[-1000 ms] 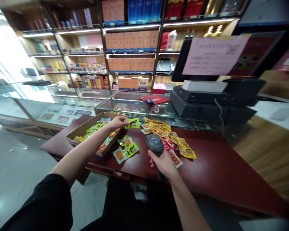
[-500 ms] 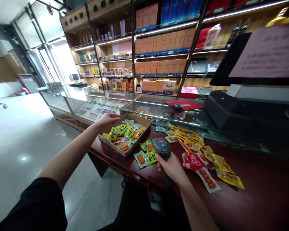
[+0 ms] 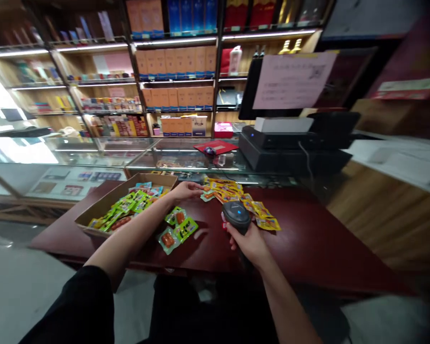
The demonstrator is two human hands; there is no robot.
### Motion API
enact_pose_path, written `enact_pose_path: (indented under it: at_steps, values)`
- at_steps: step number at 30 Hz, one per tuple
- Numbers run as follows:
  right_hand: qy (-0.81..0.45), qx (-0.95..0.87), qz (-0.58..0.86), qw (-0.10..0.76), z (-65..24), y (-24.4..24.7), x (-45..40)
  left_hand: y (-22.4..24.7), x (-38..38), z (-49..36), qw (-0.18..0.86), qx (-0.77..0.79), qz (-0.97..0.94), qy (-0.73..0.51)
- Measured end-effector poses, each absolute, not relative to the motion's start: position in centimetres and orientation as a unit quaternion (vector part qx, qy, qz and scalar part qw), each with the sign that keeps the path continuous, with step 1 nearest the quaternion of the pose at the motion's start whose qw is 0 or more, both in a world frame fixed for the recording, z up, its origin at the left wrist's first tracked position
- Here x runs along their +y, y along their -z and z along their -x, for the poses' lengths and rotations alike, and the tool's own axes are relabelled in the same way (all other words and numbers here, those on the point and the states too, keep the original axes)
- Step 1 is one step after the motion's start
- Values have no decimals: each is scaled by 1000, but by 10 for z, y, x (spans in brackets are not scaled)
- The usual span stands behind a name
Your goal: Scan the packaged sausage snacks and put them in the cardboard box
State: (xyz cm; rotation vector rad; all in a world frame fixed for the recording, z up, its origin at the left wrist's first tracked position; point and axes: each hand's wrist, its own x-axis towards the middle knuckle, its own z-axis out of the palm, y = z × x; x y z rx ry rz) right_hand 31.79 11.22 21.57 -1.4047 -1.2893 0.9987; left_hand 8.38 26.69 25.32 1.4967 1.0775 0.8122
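Note:
My right hand is wrapped round the handle of a black barcode scanner, which shows a small blue light on top. My left hand reaches over the table with fingers stretched toward small sausage packets; whether the fingertips touch them is hard to tell. Yellow snack packets lie in a loose row behind and right of the scanner. Green and clear packets rest under my left forearm's right side. An open cardboard box at left holds many mixed packets, partly hidden by that forearm.
Behind the dark red table stands a glass display counter with a red mat and mouse. A monitor on a black base is at right, near a wooden cabinet. Stocked shelves line the wall.
My left hand has moved from the box's edge rightward to the sausage packets. The view has turned right. My right hand keeps hold of the scanner, which now covers most of the red packet.

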Motion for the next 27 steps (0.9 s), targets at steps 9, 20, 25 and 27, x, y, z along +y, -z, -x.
enact_pose_path:
  at_steps: [9, 20, 25, 27]
  values:
    - [-373, -469, 627, 498, -373, -229, 82, -219, 271, -194, 577, 376, -673, -269]
    - [-365, -464, 635, 497, -383, -224, 71, -182, 283, -217, 449, 386, -776, -215]
    - [-368, -456, 638, 499, -383, -221, 72, -188, 278, -220, 423, 409, -785, -196]
    - [-369, -457, 634, 503, -382, -219, 73, -191, 276, -218, 405, 402, -798, -192]
